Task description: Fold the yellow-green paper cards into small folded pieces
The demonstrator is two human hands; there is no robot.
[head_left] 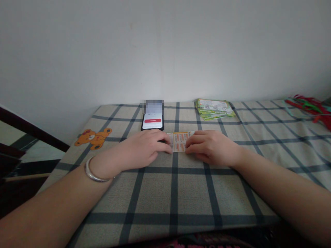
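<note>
A small printed card (pixel 179 142) with orange and white blocks lies flat on the checked tablecloth (pixel 155 196), between my two hands. My left hand (pixel 144 148), with a silver bangle on its wrist, grips the card's left end with thumb and fingers. At the opposite end, the curled fingers of my right hand (pixel 213 146) hold the right edge and cover part of the print. Just beyond my left hand is a phone (pixel 152 116), its screen lit with a red bar and its upper part blurred.
A fanned stack of green and white printed cards (pixel 214 108) lies by the wall (pixel 165 51). Red and green strips (pixel 310 108) are heaped at the far right. An orange bear cutout (pixel 93 138) lies near the left table edge, with dark wooden rails (pixel 33 129) beyond.
</note>
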